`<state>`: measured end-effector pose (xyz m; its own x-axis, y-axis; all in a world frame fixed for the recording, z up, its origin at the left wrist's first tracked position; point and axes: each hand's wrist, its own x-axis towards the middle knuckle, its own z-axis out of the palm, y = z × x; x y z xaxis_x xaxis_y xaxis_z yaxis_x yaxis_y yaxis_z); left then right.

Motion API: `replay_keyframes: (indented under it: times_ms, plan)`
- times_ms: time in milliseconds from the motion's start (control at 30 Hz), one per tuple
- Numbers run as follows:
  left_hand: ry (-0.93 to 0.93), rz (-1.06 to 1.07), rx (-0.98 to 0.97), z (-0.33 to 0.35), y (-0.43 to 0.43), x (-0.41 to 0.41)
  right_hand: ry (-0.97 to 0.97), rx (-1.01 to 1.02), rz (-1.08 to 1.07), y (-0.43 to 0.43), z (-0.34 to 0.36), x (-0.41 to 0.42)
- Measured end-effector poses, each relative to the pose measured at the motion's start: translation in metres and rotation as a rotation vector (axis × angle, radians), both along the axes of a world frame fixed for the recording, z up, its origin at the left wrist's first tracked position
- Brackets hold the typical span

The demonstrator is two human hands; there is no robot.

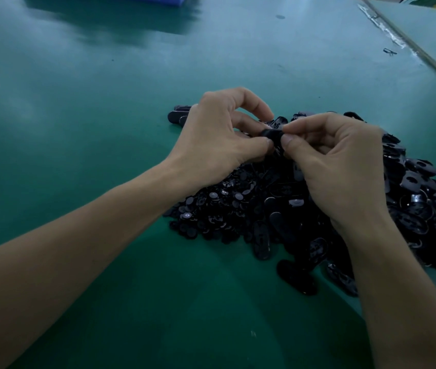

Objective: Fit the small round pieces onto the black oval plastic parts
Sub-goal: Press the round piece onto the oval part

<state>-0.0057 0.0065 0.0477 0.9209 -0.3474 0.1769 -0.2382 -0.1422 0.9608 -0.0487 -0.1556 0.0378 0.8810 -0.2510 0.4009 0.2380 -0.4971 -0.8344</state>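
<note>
Both hands meet above a heap of black parts on the green table [105,107]. My left hand [219,139] pinches a black oval plastic part [273,135] between thumb and curled fingers. My right hand [336,166] pinches the same part from the right with thumb and forefinger; whether a small round piece sits under its fingertips is hidden. A pile of small round pieces [217,206] lies under my left wrist. A larger pile of black oval parts [419,209] spreads beneath and to the right of my right hand.
A few oval parts [178,115] lie apart behind my left hand. A blue bin [155,0] stands at the table's far edge. A seam with a metal strip [408,46] runs along the right side, with a small clip [389,51] beside it.
</note>
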Motion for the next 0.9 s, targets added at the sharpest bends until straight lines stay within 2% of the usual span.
replay_keyframes:
  times_ms: [200,367,600,900]
  plan:
    - [-0.066,0.007,0.053,-0.0012,0.0002,0.0022,0.001,-0.031,0.021,0.0014,0.0008,-0.0006]
    - [-0.061,-0.005,0.029,-0.0022,0.0001,0.0038,0.016,0.035,0.021,0.0020,0.0007,0.0004]
    - [0.110,-0.065,-0.175,-0.0017,0.0016,0.0047,0.016,0.226,0.011,-0.0024,0.0057,0.0001]
    - [0.152,-0.096,-0.263,-0.0022,0.0038,0.0058,0.005,0.204,0.039,0.0004,0.0081,-0.0032]
